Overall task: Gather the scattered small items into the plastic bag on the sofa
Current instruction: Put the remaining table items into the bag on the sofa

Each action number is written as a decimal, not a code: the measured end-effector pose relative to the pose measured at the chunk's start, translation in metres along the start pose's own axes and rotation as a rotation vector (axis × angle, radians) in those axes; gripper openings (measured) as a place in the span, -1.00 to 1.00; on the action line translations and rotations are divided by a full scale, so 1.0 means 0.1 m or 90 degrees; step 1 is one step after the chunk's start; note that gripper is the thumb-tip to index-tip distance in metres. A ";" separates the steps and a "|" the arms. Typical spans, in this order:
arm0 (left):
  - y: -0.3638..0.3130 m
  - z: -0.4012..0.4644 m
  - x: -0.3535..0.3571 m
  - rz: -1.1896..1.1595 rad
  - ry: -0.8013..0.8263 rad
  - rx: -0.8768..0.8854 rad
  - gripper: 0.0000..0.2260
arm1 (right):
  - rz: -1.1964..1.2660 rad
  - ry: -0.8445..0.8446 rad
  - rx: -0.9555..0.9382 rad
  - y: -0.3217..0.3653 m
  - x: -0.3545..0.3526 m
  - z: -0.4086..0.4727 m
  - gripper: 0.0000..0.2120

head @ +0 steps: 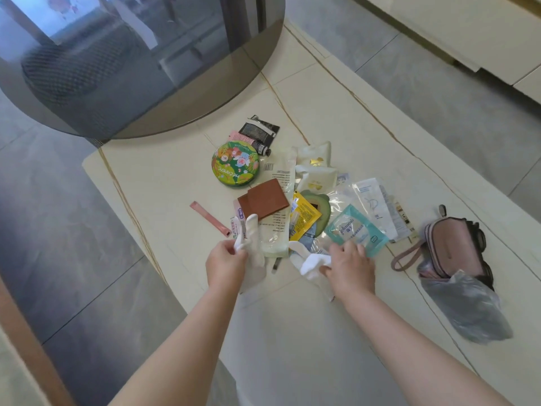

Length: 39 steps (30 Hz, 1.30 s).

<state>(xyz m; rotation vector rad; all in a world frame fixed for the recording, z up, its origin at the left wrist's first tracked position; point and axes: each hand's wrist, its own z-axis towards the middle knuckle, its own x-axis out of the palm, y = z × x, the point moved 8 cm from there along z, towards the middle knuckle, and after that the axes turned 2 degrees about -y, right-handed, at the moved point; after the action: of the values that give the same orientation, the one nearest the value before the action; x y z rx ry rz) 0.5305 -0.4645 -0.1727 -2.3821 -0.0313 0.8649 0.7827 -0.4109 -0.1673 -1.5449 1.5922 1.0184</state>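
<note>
The left hand (225, 263) pinches a white glove (248, 244) with curled fingers, the glove's fingers sticking up past the knuckles. The right hand (349, 266) grips a second white cloth piece (310, 265), thumb and fingers closed on it. Between the two hands lies a small metal clip (275, 266) on the cream table (181, 183).

Just beyond the left fingertips sits a brown wallet (263, 202) on a long pale packet (276, 200), with a pink stick sachet (209, 219) off to their left. Just past the right fingertips — touching them, it seems — is a teal sachet (355, 231), and beside it a yellow sachet (304, 219) and clear wrappers (371, 200).

To the right of the right hand, well apart, a pink pouch (452, 246) lies half inside a clear plastic bag (465, 309) on the table.

Farther off — a round green tin (235, 165), a dark tube (259, 133), cream packets (316, 168), then a smoked-glass round top (131, 63) overhanging the table's far end.
</note>
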 end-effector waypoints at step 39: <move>0.07 -1.65 -1.48 -0.422 0.176 -0.130 -0.76 | 0.488 0.152 -0.055 1.02 -1.15 -1.48 -0.71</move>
<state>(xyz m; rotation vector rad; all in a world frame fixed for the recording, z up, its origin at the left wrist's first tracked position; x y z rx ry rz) 0.5103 -0.5891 0.0099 -2.4081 -0.7800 0.2243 0.6948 -0.4915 0.0094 -1.1354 2.4283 1.3356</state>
